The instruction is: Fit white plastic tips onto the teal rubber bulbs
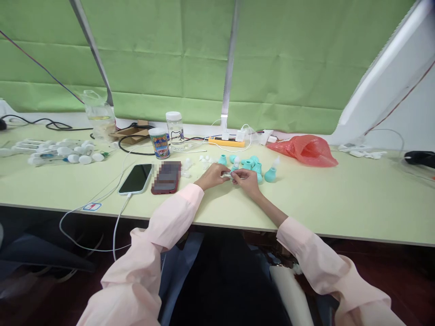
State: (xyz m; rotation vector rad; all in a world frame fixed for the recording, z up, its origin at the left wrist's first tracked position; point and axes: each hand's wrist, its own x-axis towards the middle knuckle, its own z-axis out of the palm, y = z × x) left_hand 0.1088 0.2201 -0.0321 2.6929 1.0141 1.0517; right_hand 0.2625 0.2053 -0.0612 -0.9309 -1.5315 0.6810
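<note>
**Small clear piece pinched between your two hands**

Your grip is pressed closed on both sides: your left hand [213, 175] pinches one end of a small clear piece [226, 174], and your right hand [248, 181] pinches at the other end. The piece lies right between your fingertips, just above the counter [326, 203]; its finer shape is hidden by your fingers.

Just beyond your fingertips, partly covered by them, stands a turquoise bulb with a pale tip [236, 163]. Behind your right hand is a cluster of turquoise bulbs [251, 164], and to its right another turquoise bulb [270, 175] stands upright with a clear nozzle [277, 161] on top.

Left of the bulbs you have small white pieces [205, 159] and loose clear pieces [186, 165]. Near your left forearm lie a red-cased phone [166, 178] and a phone on a charging cable [136, 178].

Farther out, an instant-noodle cup [159, 144] and a white-lidded jar [175, 129] stand behind the phones, an orange power strip [226, 142] runs along the back, and a red plastic bag [306, 151] lies off to your right.
</note>
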